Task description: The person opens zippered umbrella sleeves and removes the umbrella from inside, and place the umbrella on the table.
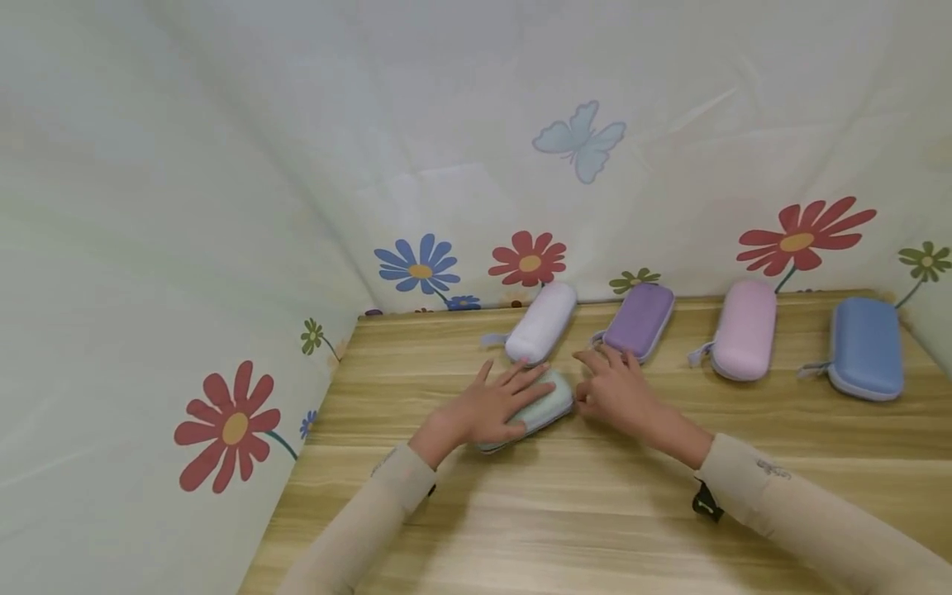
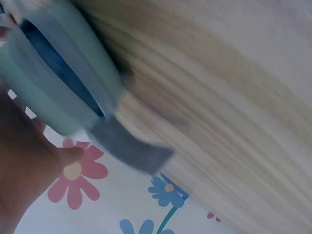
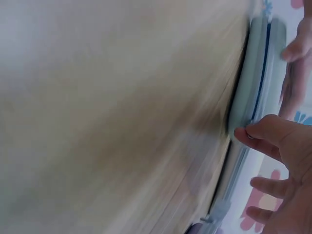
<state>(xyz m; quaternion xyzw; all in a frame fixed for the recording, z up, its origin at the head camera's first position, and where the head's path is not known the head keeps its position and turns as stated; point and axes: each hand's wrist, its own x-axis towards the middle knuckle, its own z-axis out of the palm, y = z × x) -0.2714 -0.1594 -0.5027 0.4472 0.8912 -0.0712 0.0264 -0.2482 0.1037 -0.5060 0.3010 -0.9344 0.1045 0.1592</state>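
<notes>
A pale green zip case [image 1: 554, 403] lies aslant on the wooden table. Across its top rests my left hand [image 1: 487, 411], fingers spread. My right hand [image 1: 619, 392] is at the case's right end, where thumb and forefinger pinch the small zipper pull [image 3: 250, 137] in the right wrist view; the other fingers stand away from the case. Along the side of the case [image 2: 90, 53] in the left wrist view, the zip gapes and a dark blue inside shows. A grey fabric strap [image 2: 129, 146] sticks out from the end nearest that camera.
Behind my hands stands a row of similar cases: white [image 1: 543, 322], purple [image 1: 641, 321], pink [image 1: 746, 330] and blue [image 1: 866, 347]. The white one lies close to the green case. A flower-printed curtain [image 1: 461, 190] borders the table [image 1: 565, 529] at the back and left.
</notes>
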